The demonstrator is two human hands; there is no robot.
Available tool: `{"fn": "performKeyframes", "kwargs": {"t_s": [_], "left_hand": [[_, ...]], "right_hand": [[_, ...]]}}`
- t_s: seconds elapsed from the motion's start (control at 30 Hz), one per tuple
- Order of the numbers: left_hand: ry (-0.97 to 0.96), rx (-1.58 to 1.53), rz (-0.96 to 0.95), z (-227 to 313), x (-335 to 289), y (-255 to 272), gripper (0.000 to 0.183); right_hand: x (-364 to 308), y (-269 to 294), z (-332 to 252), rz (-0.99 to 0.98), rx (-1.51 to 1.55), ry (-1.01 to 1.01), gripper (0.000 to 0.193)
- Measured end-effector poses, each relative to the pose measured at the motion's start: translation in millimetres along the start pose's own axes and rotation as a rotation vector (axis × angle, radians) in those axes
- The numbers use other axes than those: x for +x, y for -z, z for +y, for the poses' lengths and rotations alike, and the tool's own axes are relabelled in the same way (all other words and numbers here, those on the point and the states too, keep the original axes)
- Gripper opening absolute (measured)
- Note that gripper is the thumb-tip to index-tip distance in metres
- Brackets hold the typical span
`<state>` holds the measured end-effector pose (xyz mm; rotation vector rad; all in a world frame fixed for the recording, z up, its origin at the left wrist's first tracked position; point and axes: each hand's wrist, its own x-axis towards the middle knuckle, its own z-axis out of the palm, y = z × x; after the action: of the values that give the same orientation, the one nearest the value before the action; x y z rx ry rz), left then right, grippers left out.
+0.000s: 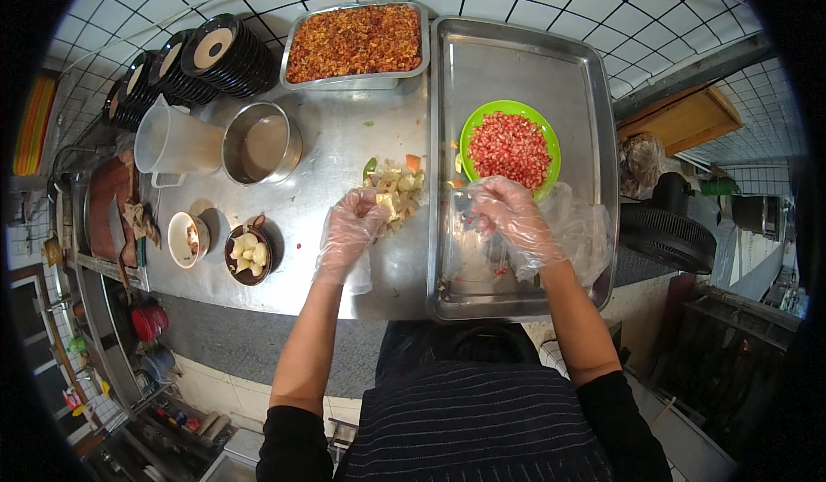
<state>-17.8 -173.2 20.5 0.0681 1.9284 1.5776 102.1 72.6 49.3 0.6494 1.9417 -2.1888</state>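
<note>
My left hand [351,225], in a clear plastic glove, is closed at the edge of a scrap pile [404,178] on the steel table. A pale yellow piece [391,206], perhaps pomegranate pith, sits at its fingertips. Over the large steel tray [508,39], my gloved right hand [509,215] has its fingers drawn together; whatever they hold is too small to make out. Just beyond that hand stands a bright green plate [471,125] heaped with red pomegranate seeds [509,148]. Crumpled clear plastic [575,228] lies in the tray beside the right wrist.
At the back stands a pan of browned crumbly food [354,43]. Leftward are stacked black dishes [219,52], a plastic measuring jug [176,142], a steel pot [261,144], a white bowl [188,239] and a bowl of pale cloves [249,253]. A black fan [667,228] is right of the tray.
</note>
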Motion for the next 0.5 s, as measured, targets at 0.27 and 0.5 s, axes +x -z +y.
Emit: {"fn": "performKeyframes", "kwargs": {"t_s": [0.27, 0.5], "left_hand": [[-0.052, 0.226, 0.063, -7, 6, 13, 0.014], [-0.065, 0.061, 0.119, -12, 1, 22, 0.013]], "right_hand": [[-43, 20, 11, 0.235, 0.066, -0.153, 0.017], [-48, 19, 7, 0.329, 0.013, -0.204, 0.013]]}}
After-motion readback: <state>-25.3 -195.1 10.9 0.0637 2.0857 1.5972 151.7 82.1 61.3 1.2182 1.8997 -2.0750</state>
